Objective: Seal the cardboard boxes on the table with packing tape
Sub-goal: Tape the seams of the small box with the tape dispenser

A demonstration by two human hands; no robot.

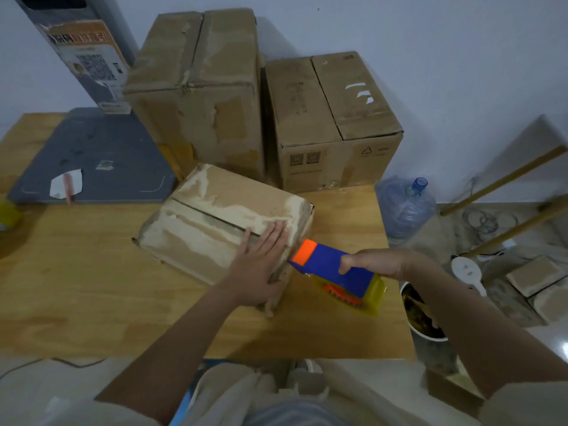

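Note:
A low, worn cardboard box (pixel 212 222) lies on the wooden table (pixel 92 287), its two top flaps meeting at a dark seam. My left hand (pixel 261 265) presses flat on the box's near right corner, fingers straight across the seam's end. My right hand (pixel 387 262) grips a blue tape dispenser (pixel 335 269) with an orange tip and a yellow guard. The orange tip touches the box's right edge beside my left hand. Two taller cardboard boxes, one (pixel 199 96) at the back middle and one (pixel 332 124) at the back right, stand behind it.
A flat grey board (pixel 101 161) lies at the back left, with a tall grey carton (pixel 83 50) leaning on the wall. A yellow tape roll (pixel 7 215) sits at the table's left edge. On the floor at right are a water bottle (pixel 405 207), wooden poles and a bin (pixel 424 321).

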